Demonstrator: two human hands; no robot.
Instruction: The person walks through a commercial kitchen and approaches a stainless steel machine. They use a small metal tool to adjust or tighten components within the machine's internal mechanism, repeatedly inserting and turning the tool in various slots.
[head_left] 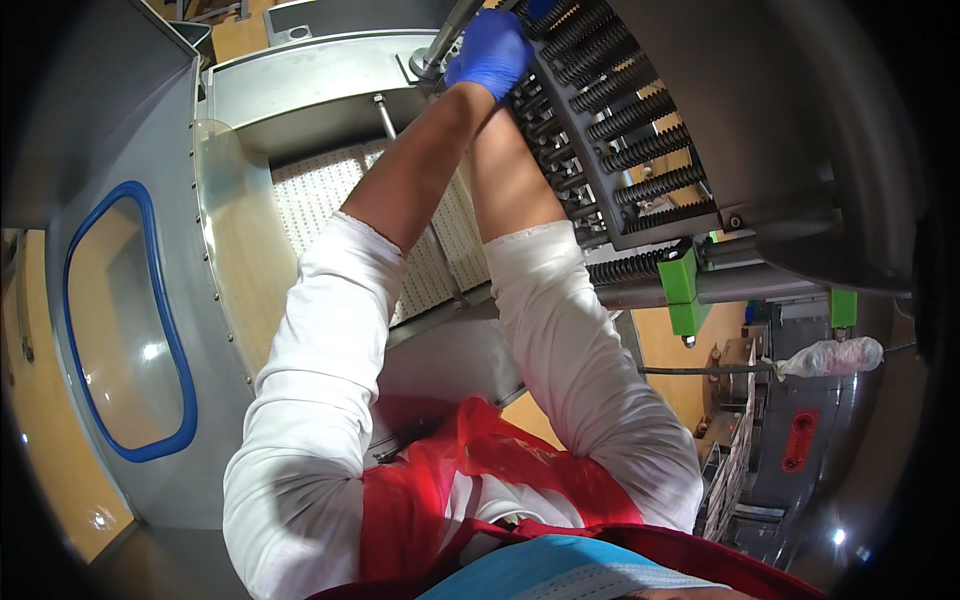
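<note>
My left hand (490, 55), in a blue glove, is at the top of the head view, beside a slanted metal rod (440, 45). Its fingers are turned away, so their grip does not show. My right forearm (515, 185) runs up behind the left wrist, and the right hand is mostly hidden there. A bit of blue (541, 8) shows at the upper edge; whose glove it is I cannot tell. Just right of the hands is a metal frame (665, 235) with rows of dark coil springs (640, 145).
A perforated white belt (318, 200) lies below my arms inside the steel machine. At left is a panel with a blue-rimmed window (186, 400). Green blocks (680, 290) sit on a bar at right, near a cable with a plastic-wrapped end (830, 357).
</note>
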